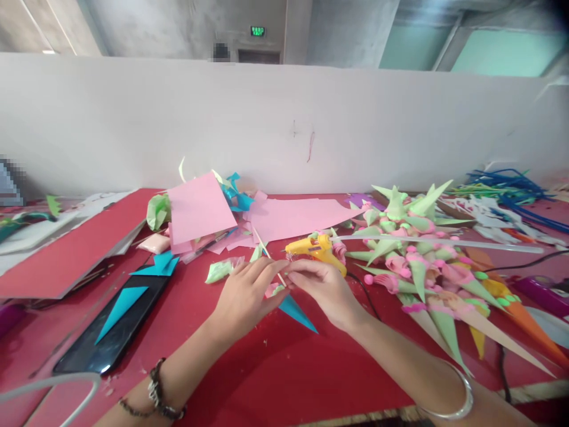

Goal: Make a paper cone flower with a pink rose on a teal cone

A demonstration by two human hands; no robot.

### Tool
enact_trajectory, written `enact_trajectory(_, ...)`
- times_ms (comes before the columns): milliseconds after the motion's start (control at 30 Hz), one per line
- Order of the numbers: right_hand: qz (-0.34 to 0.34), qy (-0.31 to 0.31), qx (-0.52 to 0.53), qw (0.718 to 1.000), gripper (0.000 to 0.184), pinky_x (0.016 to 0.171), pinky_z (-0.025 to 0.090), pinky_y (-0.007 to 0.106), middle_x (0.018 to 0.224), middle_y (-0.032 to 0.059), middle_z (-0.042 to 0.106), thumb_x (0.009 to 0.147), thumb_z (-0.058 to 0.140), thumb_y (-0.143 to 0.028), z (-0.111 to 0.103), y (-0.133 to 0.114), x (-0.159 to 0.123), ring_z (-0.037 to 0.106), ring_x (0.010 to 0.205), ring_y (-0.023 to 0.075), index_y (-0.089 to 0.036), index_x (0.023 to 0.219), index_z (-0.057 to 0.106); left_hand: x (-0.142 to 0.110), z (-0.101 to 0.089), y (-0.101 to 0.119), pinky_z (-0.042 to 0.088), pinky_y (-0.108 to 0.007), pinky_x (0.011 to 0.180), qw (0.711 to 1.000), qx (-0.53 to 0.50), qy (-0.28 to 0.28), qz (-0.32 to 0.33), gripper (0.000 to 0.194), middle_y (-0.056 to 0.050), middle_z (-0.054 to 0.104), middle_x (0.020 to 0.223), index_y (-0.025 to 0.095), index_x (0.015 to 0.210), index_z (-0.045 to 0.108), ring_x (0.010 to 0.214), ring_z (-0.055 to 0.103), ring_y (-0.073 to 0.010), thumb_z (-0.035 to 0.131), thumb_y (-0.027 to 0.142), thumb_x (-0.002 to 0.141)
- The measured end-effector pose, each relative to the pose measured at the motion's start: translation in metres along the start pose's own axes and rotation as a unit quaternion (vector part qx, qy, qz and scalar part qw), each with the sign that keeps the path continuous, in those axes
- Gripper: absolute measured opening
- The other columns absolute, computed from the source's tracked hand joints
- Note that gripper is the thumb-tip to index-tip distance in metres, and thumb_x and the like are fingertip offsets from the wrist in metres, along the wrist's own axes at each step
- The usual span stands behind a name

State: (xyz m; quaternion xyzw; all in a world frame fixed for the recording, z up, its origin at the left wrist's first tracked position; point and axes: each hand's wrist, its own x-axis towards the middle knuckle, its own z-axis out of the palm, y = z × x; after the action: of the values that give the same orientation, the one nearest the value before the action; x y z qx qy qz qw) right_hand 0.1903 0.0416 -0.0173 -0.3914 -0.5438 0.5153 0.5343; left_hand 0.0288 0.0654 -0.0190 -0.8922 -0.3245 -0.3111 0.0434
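My left hand (246,290) and my right hand (326,290) meet fingertip to fingertip above the red tabletop, both with closed fingers. A thin pale stick (261,242) runs down between them, at the pinched fingertips of my right hand. Under the fingers of my left hand shows a small pink and green piece (275,290), mostly hidden. From below it a blue paper cone (299,312) points toward the lower right. What my left fingers grip is covered. Just behind my right hand lies a yellow glue gun (317,249) with a long clear glue stick (435,241).
To the right is a pile of green and pink cone figures (418,267). Pink paper sheets (202,210) lie at the back, before a white partition (267,130). On the left, a black phone (128,320) carries blue paper pieces (122,311). A black cord (368,293) trails behind my right wrist.
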Motion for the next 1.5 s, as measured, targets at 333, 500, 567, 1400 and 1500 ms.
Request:
enact_trajectory(333, 0.008, 0.034, -0.038, 0.999, 0.017, 0.069, 0.052, 0.028, 0.076, 0.0012, 0.065, 0.068, 0.062, -0.023, -0.002, 0.001, 0.002, 0.061, 0.070, 0.0128, -0.019, 0.085, 0.064, 0.005, -0.009, 0.004, 0.042, -0.027, 0.062, 0.994, 0.009, -0.087, -0.067, 0.023, -0.003, 0.060, 0.086, 0.020, 0.101, 0.050, 0.073, 0.057, -0.0157, 0.046, 0.031, 0.081)
enact_trajectory(500, -0.009, 0.032, -0.068, 0.997, 0.010, 0.056, 0.052, 0.025, 0.059, -0.0012, 0.061, 0.073, 0.057, -0.028, -0.003, 0.002, 0.003, 0.059, 0.053, 0.0111, -0.019, 0.075, 0.060, 0.007, -0.012, 0.012, 0.032, -0.022, 0.044, 0.974, 0.035, -0.148, -0.165, 0.022, 0.002, 0.060, 0.058, 0.023, 0.093, 0.055, 0.050, 0.055, -0.0139, 0.043, 0.036, 0.081)
enact_trajectory(567, -0.024, 0.036, -0.090, 0.995, 0.011, 0.051, 0.050, 0.024, 0.055, -0.0029, 0.057, 0.072, 0.057, -0.029, -0.004, 0.004, 0.003, 0.056, 0.048, 0.0101, -0.019, 0.071, 0.056, 0.005, -0.012, 0.012, 0.027, -0.021, 0.041, 0.967, 0.053, -0.167, -0.185, 0.024, 0.002, 0.058, 0.053, 0.023, 0.093, 0.055, 0.046, 0.054, -0.0145, 0.040, 0.037, 0.082)
enact_trajectory(1400, -0.104, -0.037, -0.404, 0.908, 0.015, 0.062, 0.041, 0.028, 0.073, 0.0044, 0.064, 0.073, 0.052, -0.013, -0.011, 0.000, 0.001, 0.056, 0.065, 0.0151, -0.017, 0.075, 0.065, 0.014, 0.007, 0.036, 0.044, -0.038, 0.066, 0.900, 0.001, -0.220, -0.377, 0.070, -0.016, 0.059, 0.101, 0.016, 0.125, 0.026, 0.090, 0.058, -0.0323, 0.051, 0.047, 0.067)
enact_trajectory(1500, -0.110, -0.033, -0.402, 0.908, 0.017, 0.058, 0.041, 0.028, 0.060, 0.0019, 0.061, 0.077, 0.050, -0.020, -0.009, -0.006, -0.003, 0.054, 0.056, 0.0138, -0.018, 0.072, 0.066, 0.013, 0.010, 0.032, 0.045, -0.039, 0.065, 0.912, -0.042, -0.210, -0.350, 0.057, -0.016, 0.060, 0.096, 0.013, 0.116, 0.038, 0.087, 0.058, -0.0327, 0.054, 0.036, 0.066)
